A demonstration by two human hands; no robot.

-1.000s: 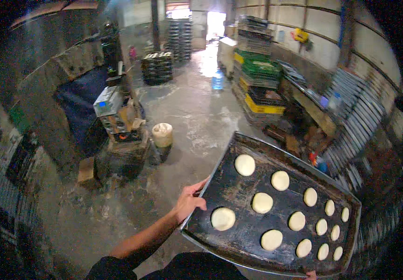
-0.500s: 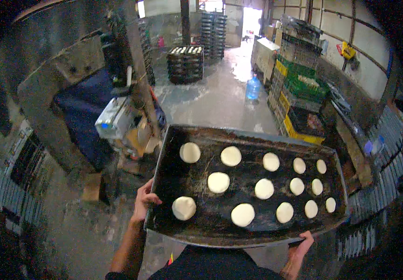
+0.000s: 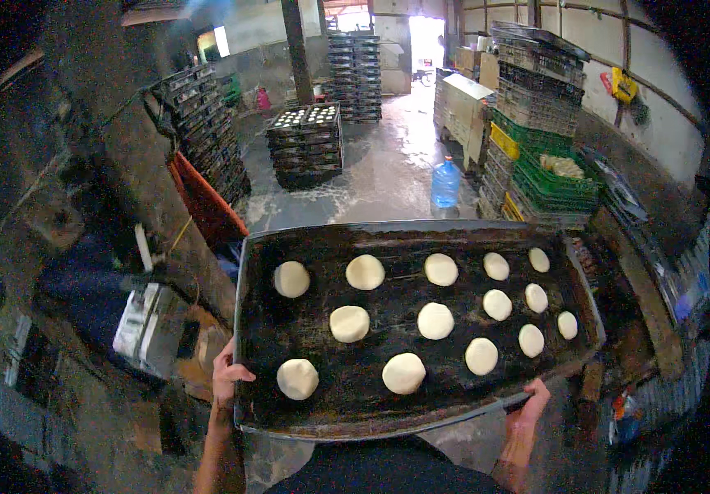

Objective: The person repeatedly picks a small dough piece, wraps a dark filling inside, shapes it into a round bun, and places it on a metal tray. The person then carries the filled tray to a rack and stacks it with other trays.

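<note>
In front of my body I carry a wide dark metal baking tray [image 3: 355, 416], its surface blackened and rust-brown inside the rim. Several pale, flattened rounds of dough [image 3: 435, 321] lie spaced apart on it in rough rows. My left hand [image 3: 230, 377] grips the tray's left side near the front corner, the thumb over the rim. Toward the right end of the near edge, my right hand [image 3: 531, 401] is closed around the rim; its other fingers are partly hidden under the tray.
Ahead on the wet floor stands a low stack of trays [image 3: 305, 148] topped with pale rounds. Taller tray stacks [image 3: 355, 78] rise behind and at left [image 3: 202, 128]. A blue water bottle [image 3: 445, 185], a green crate [image 3: 548, 185] and stacked crates line the right; a white box [image 3: 153, 325] sits at left.
The tray stacks and the water bottle appear nearer, and the pillar and white box have slid left in view. Both hands still hold the tray, which sits slightly further left.
</note>
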